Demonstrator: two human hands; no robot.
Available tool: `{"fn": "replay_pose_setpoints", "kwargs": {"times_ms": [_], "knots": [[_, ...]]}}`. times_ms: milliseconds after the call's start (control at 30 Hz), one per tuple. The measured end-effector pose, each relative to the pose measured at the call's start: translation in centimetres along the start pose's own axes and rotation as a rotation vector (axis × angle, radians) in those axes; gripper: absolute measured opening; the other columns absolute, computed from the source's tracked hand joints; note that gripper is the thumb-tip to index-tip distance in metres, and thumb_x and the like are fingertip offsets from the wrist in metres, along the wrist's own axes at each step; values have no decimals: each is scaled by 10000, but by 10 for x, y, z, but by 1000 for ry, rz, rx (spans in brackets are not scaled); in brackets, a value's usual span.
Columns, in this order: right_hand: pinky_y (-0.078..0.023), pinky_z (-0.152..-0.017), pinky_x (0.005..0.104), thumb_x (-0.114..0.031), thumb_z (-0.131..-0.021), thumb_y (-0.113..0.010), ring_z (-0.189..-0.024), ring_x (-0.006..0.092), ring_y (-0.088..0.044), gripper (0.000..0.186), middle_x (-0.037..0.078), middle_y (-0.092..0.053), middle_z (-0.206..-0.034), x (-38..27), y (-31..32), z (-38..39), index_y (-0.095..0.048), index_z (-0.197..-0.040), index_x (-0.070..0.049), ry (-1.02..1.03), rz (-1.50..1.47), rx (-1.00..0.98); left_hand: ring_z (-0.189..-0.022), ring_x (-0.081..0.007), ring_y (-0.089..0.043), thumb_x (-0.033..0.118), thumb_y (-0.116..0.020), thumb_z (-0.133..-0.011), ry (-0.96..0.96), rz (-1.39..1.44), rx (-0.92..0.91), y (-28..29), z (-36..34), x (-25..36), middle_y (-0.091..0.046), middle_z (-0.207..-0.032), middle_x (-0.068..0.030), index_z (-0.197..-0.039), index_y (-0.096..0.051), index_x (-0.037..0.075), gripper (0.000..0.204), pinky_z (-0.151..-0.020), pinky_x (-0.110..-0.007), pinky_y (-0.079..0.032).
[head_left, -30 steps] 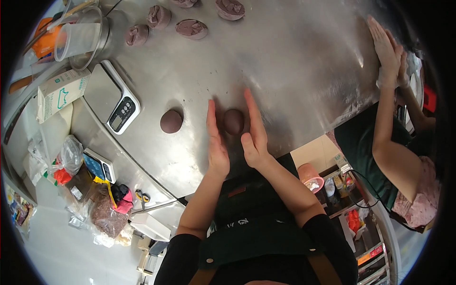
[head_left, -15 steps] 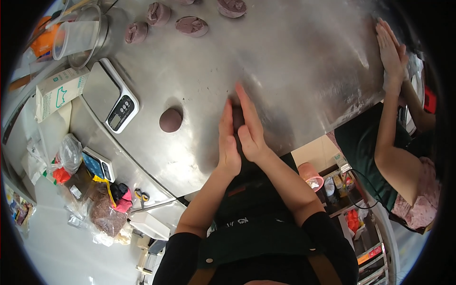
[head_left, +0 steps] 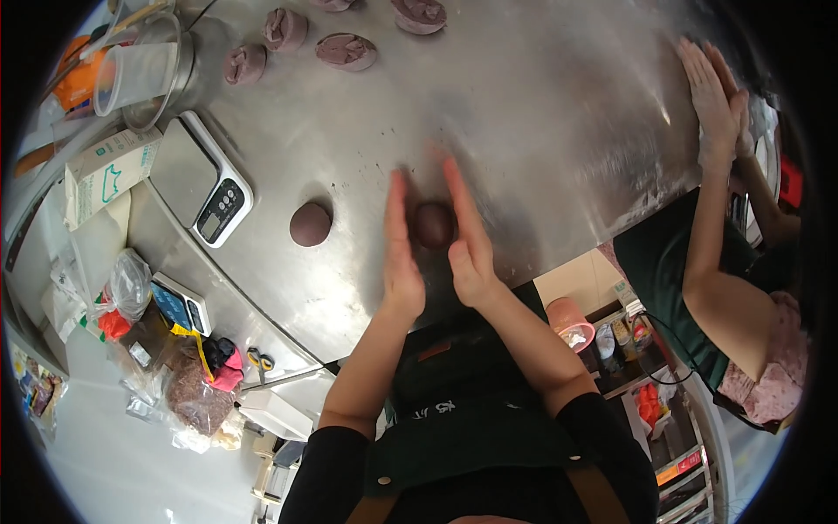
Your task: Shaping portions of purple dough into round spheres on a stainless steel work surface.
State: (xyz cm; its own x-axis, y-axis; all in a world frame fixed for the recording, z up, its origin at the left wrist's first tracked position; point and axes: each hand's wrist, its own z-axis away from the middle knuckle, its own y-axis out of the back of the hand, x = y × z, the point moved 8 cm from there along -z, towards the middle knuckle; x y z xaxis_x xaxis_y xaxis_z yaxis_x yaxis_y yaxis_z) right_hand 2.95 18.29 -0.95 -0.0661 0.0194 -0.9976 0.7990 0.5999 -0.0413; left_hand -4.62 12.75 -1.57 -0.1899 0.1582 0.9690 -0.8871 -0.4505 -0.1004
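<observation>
A smooth dark brown-purple dough ball (head_left: 434, 224) sits on the metal table between my two upright hands. My left hand (head_left: 402, 249) stands on edge at the ball's left, fingers stretched out and a small gap between palm and ball. On the other side my right hand (head_left: 471, 249) is held the same way, flat and close to the ball, its fingertips blurred. A second dough ball (head_left: 311, 224) of the same colour rests to the left of my hands.
Several lighter purple dough lumps (head_left: 346, 51) lie at the far side of the metal table (head_left: 541, 113). A digital scale (head_left: 209, 179), a carton (head_left: 112, 175) and a clear tub (head_left: 131, 74) stand at the left. At the right, a co-worker's gloved hands (head_left: 716, 105) are pressed together.
My hands have moved apart, the left one shifting left, so the dough ball between them now shows. The co-worker's hands have shifted slightly.
</observation>
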Motion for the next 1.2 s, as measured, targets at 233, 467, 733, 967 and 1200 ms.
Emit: {"fn": "replay_pose_setpoints", "kwargs": {"times_ms": [233, 467, 733, 967, 1200], "knots": [[-148, -1135, 408, -371, -963, -345, -1412, 344, -175, 682, 223, -177, -1519, 2, 3, -15, -173, -1437, 88, -22, -31, -42, -1434, -260, -88, 563, -168, -955, 27, -12, 0, -5, 16, -4, -96, -1551, -151, -1474, -70, -16, 784, -1147, -374, -112], [-163, -1132, 411, -399, -962, -352, -1407, 358, -186, 692, 221, -207, -1511, -1, 0, -7, -200, -1430, 88, 1, 25, -23, -1416, -332, -145, 464, -197, -966, 170, -311, -137, -18, 7, 2, -119, -1532, -218, -1455, -107, -63, 725, -1137, -393, -154], [-191, -1123, 398, -374, -954, -370, -1392, 357, -233, 674, 221, -227, -1504, 2, -1, -5, -224, -1424, 87, -23, 16, -25, -1406, -339, -170, 476, -189, -966, 18, -372, -168, -27, 17, -10, -136, -1529, -213, -1451, -119, -70, 733, -1132, -406, -159], [-204, -1119, 402, -354, -950, -365, -1387, 363, -243, 657, 221, -241, -1499, -3, 6, 13, -237, -1419, 89, -8, -13, 28, -1398, -345, -192, 486, -183, -967, -120, -430, -192, -11, 22, -15, -151, -1526, -210, -1447, -130, -76, 741, -1128, -418, -164], [-226, -1111, 404, -383, -961, -351, -1367, 372, -282, 669, 228, -242, -1496, -5, -6, -19, -223, -1427, 80, 53, 26, -15, -1428, -256, -118, 492, -222, -971, 156, 82, 39, -15, 26, -4, -86, -1548, -156, -1479, -45, 5, 726, -1142, -369, -160]]}}
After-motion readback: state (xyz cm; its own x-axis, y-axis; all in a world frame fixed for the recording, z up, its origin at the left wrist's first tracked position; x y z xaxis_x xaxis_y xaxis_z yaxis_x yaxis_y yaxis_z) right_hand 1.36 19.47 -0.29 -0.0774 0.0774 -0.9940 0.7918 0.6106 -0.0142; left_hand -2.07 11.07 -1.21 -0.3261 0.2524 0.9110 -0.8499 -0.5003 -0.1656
